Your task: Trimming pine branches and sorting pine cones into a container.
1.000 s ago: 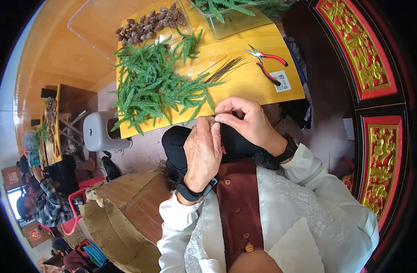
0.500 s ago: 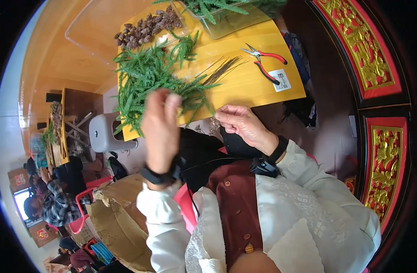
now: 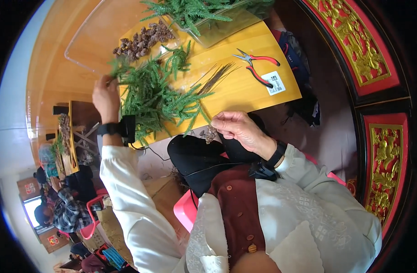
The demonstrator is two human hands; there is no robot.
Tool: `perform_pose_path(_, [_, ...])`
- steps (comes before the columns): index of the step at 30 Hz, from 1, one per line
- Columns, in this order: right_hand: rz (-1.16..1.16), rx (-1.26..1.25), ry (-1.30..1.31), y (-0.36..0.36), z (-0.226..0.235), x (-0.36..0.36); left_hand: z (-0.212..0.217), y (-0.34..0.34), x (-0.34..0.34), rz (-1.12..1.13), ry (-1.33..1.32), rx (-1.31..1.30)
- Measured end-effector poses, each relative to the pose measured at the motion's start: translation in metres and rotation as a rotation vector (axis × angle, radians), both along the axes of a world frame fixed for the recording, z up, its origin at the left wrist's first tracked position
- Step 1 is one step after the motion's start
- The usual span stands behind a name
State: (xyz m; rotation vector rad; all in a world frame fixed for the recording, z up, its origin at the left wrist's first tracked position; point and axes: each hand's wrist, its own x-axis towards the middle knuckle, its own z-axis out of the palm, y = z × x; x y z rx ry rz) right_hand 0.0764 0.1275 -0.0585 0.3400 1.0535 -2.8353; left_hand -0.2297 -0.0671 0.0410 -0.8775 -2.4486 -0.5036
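My left hand [image 3: 107,101] reaches over the far-left side of the pile of green fir-like sprigs [image 3: 147,86]. Its fingers are closed on a sprig [image 3: 120,67], which is smeared by motion. Just off the table's near edge, my right hand [image 3: 240,130] pinches with thumb and forefinger. A small brown pine cone [image 3: 210,134] hangs below those fingertips; whether a wire carries it is too small to tell. Thin brown wires [image 3: 217,77] lie in a bundle on the yellow table [image 3: 245,98]. Beyond them rest pliers [image 3: 256,66] with red and black handles, spread apart.
Several pine cones [image 3: 142,41] are heaped at the table's far left. A clear plastic box [image 3: 208,38] of greenery stands at the far edge. A white label [image 3: 275,83] lies by the pliers. Cardboard [image 3: 160,195] is at my left; a person [image 3: 65,211] sits farther off.
My left hand has swung left and away from me, to the pile's far-left side, where it has a sprig. The right hand stays nearly in place, and the pine cone now shows more plainly.
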Motion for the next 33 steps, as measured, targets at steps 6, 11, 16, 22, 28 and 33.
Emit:
perform_pose_path(6, [0.018,-0.001,-0.011,-0.001,-0.005,0.001,0.033,-0.01,0.056,-0.242,-0.94,0.846])
perform_pose_path(11, [0.037,0.013,-0.002,-0.004,-0.003,0.001,0.012,-0.015,0.111,-0.556,-1.36,1.124])
perform_pose_path(16, [0.03,0.056,0.041,0.002,0.002,0.0,-0.012,0.002,0.16,-0.583,-1.405,1.205])
perform_pose_path(22, [-0.036,0.155,0.123,0.009,0.013,0.0,-0.037,0.014,0.2,-0.504,-1.306,1.269])
perform_pose_path(28, [-0.101,0.308,0.335,0.006,0.038,-0.009,-0.044,0.005,0.223,-0.301,-1.104,1.117])
perform_pose_path(33, [-0.068,0.513,0.435,0.0,0.044,-0.022,-0.047,-0.003,0.232,-0.22,-0.992,1.098])
